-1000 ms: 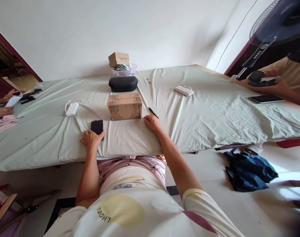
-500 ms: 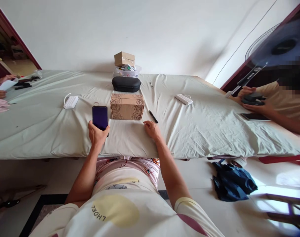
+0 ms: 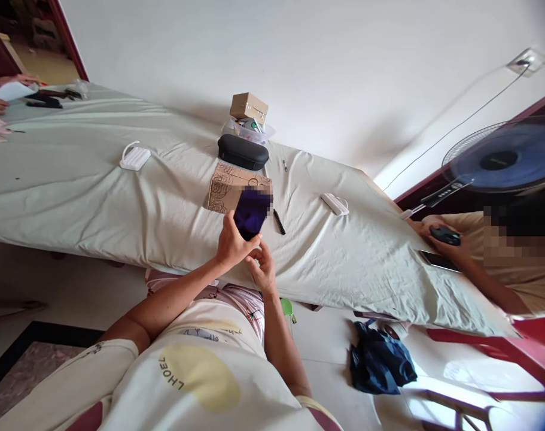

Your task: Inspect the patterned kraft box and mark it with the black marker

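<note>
My left hand point(image 3: 231, 244) is wrapped around a smartphone point(image 3: 249, 216) with a dark bluish screen, raised over the table with its screen towards me. A ring shows at the phone's top edge. My right hand point(image 3: 262, 268) is just below the phone's lower corner, its fingers bent and apart with nothing in them; whether a fingertip touches the phone I cannot tell. Behind the phone sits a brown cardboard box point(image 3: 222, 190) with swirling dark patterns, partly hidden by it. A black pen point(image 3: 279, 222) lies to the right of the phone.
Behind the box are a black zip case point(image 3: 243, 152), a clear plastic bin point(image 3: 265, 133) and a small carton point(image 3: 249, 108). White devices with loops lie left point(image 3: 136, 158) and right point(image 3: 335, 204). A person at right holds a dark object point(image 3: 445, 234); another person's hands are far left.
My left hand has carried the phone rightward, in front of the patterned box. My right hand has left the tabletop beside the pen and come close under the phone. The view has tilted.
</note>
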`<act>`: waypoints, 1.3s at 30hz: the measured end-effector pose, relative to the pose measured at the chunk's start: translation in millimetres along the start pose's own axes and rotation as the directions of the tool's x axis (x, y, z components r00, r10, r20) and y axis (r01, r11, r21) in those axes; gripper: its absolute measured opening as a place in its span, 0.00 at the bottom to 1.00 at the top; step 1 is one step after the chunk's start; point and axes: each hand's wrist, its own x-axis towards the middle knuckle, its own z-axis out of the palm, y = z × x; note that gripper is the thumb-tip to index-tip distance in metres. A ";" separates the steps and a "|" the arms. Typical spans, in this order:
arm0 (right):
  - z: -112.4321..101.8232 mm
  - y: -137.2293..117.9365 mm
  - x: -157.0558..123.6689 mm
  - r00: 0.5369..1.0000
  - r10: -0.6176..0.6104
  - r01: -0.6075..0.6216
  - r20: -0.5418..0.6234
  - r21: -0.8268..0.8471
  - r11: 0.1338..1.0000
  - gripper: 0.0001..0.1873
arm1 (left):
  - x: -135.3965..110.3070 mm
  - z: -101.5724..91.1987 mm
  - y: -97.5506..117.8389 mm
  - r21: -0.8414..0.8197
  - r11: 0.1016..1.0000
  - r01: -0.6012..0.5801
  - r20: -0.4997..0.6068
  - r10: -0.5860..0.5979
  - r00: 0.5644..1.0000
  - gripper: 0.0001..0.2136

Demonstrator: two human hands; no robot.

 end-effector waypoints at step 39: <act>-50.5 -7.7 143.5 0.920 -0.227 0.128 -0.321 -0.302 0.945 0.27 | 89.8 -132.4 -112.4 0.702 0.583 0.409 -0.200 -0.390 0.899 0.31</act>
